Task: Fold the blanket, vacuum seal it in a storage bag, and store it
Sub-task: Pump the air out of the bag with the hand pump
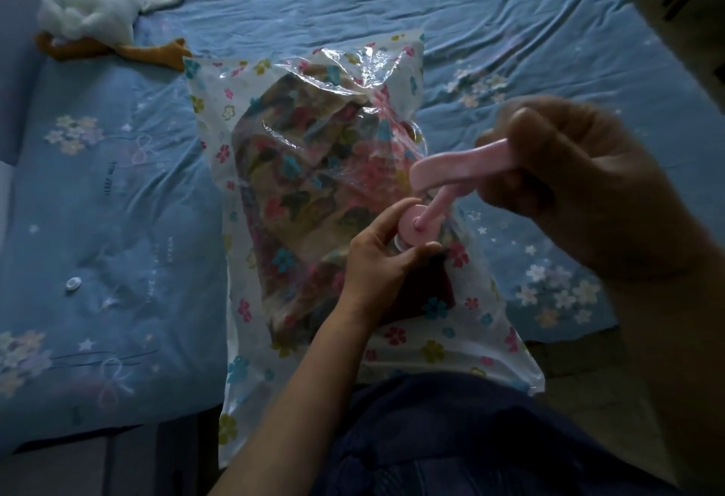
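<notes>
My L hand (376, 260) is pinched round the base of a small pink plastic hand pump (416, 225), thumb on one side, fingers on the other, holding it down on the clear plastic storage bag w/ coloured flower print (219, 150). My R hand (580, 181) is up and to the right of the L, closed in a fist on the pump's pink T-shaped handle (459, 166), which is raised on its thin rod above the pump body. Hands apart, both clamped on the same pump. The bag lies flat on the bed under and beyond both hands, its near end hanging over the mattress edge toward my lap; plastic at the far end is crinkled and puffed up. Inside it, just left of and beyond my L hand, sits the folded multicolour patterned blanket (306, 181). All on a wrinkled blue bedsheet w/ pale flower print (510, 24). Far left, well beyond the L hand, a white plush toy w/ orange feet (90, 12) lies on the sheet. Lighting dim, valve under the pump not visible.
</notes>
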A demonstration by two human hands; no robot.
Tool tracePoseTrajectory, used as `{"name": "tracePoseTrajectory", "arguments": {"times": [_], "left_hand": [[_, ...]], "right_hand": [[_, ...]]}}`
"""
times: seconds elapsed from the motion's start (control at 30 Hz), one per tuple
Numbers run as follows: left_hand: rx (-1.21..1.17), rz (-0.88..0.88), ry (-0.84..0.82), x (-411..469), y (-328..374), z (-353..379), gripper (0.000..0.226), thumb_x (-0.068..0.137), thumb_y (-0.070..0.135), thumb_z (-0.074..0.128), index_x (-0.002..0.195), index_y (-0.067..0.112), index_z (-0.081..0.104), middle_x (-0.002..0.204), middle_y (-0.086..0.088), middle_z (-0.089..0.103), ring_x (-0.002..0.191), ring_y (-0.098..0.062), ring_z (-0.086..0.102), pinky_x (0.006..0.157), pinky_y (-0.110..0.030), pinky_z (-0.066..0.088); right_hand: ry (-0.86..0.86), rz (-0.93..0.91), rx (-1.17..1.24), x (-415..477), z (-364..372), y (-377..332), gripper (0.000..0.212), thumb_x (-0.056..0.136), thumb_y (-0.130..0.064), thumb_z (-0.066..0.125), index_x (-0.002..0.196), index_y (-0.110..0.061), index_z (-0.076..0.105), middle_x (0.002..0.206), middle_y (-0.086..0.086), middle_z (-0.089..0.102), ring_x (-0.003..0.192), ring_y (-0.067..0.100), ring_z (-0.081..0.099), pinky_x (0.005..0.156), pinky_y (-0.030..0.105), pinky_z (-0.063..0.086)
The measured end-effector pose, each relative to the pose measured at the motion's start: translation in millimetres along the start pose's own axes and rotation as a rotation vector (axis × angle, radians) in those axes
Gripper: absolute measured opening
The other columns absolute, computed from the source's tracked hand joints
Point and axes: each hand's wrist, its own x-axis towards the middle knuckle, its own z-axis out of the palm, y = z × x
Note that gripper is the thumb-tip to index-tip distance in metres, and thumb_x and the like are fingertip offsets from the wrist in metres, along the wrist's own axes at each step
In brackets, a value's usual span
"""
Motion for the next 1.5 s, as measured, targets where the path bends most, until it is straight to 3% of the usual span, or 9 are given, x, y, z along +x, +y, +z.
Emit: {"name": "tracePoseTrajectory", "arguments": {"times": [0.1,0.2,0.4,0.6,0.83,1.03,1.13,1.3,1.5], "left_hand": [[-0.011,0.011,0.01,0.2,-1.3,-0.5,0.048,0.072,0.018,0.085,0.116,0.023,0.067,0.113,0.002,0.073,0.11,-0.019,0.067,0.096,-0.033,0.053],[-0.009,0.016,0.007,0.1,-1.5,-3.2,0.054,0.074,0.008,0.084,0.123,0.008,0.064,0.118,-0.001,0.07,0.115,-0.017,0.065,0.099,-0.032,0.052],[0.032,0.017,-0.017,-0.2,4.5,-2.3,0.049,0.075,0.009,0.082,0.12,0.017,0.064,0.113,0.004,0.072,0.108,-0.013,0.067,0.09,-0.021,0.051],[0.019,0.006,0.005,-4.8,0.5,-2.2,0.051,0.073,0.003,0.083,0.12,0.012,0.065,0.112,0.005,0.071,0.108,-0.01,0.066,0.091,-0.023,0.052],[0.044,0.03,-0.002,1.3,5.3,-2.2,0.051,0.075,0.007,0.082,0.122,0.007,0.064,0.113,0.0,0.072,0.107,-0.013,0.067,0.091,-0.021,0.051],[0.017,0.018,0.01,-0.1,-0.4,0.8,0.052,0.073,0.002,0.082,0.121,0.01,0.064,0.114,0.0,0.071,0.11,-0.014,0.066,0.094,-0.026,0.052],[0.051,0.045,0.001,2.4,1.8,0.0,0.049,0.074,0.004,0.082,0.12,0.008,0.064,0.116,-0.001,0.07,0.112,-0.014,0.065,0.095,-0.024,0.051],[0.08,0.022,0.005,3.9,-1.3,-1.9,0.056,0.074,0.01,0.085,0.125,0.011,0.064,0.119,-0.001,0.07,0.112,-0.014,0.065,0.098,-0.027,0.051],[0.031,0.021,-0.002,0.4,-1.0,0.3,0.054,0.074,0.005,0.082,0.125,0.009,0.063,0.118,0.002,0.069,0.113,-0.012,0.065,0.094,-0.021,0.05]], "right_hand": [[0.03,0.184,-0.167,0.0,-4.1,37.6,0.038,0.088,-0.038,0.061,0.068,-0.006,0.058,0.051,-0.007,0.047,0.044,0.009,0.037,0.043,0.017,0.029],[0.033,0.334,-0.315,-5.0,-7.6,66.9,0.047,0.086,-0.033,0.057,0.074,0.013,0.054,0.047,-0.007,0.049,0.044,0.001,0.042,0.046,0.014,0.035],[-0.02,0.037,-0.054,1.1,-1.1,12.9,0.044,0.086,-0.033,0.062,0.06,-0.002,0.046,0.05,-0.003,0.041,0.045,0.011,0.033,0.043,0.015,0.029],[0.082,0.331,-0.37,-11.1,-3.2,73.0,0.048,0.081,-0.036,0.059,0.069,0.01,0.057,0.048,-0.007,0.05,0.046,0.003,0.043,0.051,0.021,0.036],[0.059,0.007,-0.08,3.0,1.2,18.7,0.042,0.092,-0.023,0.059,0.056,-0.007,0.046,0.047,-0.009,0.04,0.043,0.009,0.03,0.042,0.016,0.025],[0.113,0.302,-0.363,-7.9,-7.3,79.7,0.058,0.085,-0.039,0.064,0.075,0.018,0.055,0.053,-0.001,0.047,0.046,0.004,0.041,0.05,0.023,0.034],[0.093,0.172,-0.41,-3.2,-6.0,56.8,0.044,0.087,-0.031,0.064,0.062,0.004,0.053,0.051,-0.007,0.043,0.046,0.003,0.036,0.048,0.017,0.031],[0.072,-0.03,-0.082,1.7,2.5,12.5,0.046,0.09,-0.024,0.062,0.059,0.005,0.043,0.047,-0.01,0.039,0.044,0.01,0.027,0.042,0.015,0.026],[0.125,0.226,-0.509,-5.4,-3.4,62.4,0.057,0.08,-0.046,0.064,0.064,0.007,0.056,0.051,0.013,0.049,0.05,0.012,0.043,0.048,0.035,0.038]]}}
